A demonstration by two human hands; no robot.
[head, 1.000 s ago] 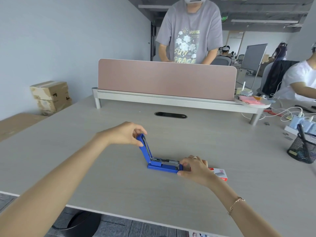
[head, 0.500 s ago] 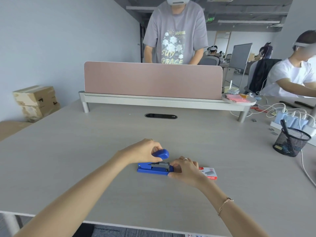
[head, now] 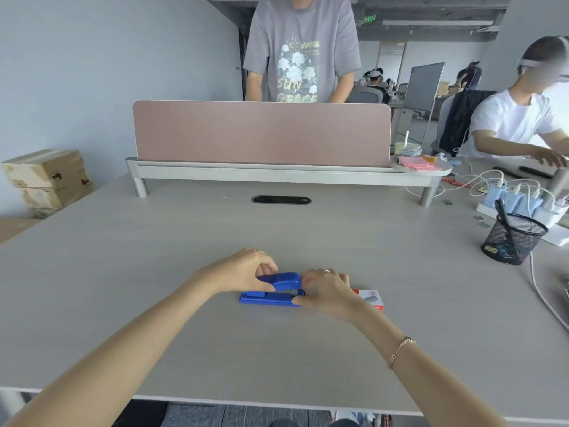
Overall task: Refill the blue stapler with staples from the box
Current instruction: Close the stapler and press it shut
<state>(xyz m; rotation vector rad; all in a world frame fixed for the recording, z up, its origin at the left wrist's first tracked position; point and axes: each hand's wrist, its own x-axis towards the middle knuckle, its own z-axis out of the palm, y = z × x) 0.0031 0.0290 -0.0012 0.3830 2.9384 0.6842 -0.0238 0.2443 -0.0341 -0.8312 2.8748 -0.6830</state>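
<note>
A: Where does the blue stapler (head: 271, 291) lie, and why lengthwise like that?

B: It lies flat on the counter (head: 215, 229), in the near middle, its long axis running left to right. I judge that lets one hand work each end. The staple box (head: 371, 298) sits just right of it, half hidden behind the right hand, so staples are close to reach.

A: What is the left hand (head: 243, 274) doing?

B: It comes in from the near left, palm down, wrist level, its grip closed on the stapler's blue top arm, thumb on the near side and fingers curled over the far side. The arm stands slightly raised off the base at its right end, so the stapler looks nearly shut.

A: And the right hand (head: 323, 291)?

B: It reaches in from the near right with a bent wrist. Its grip pinches the stapler's right end, thumb low at the base; I judge it steadies the base while the top comes down.
</note>
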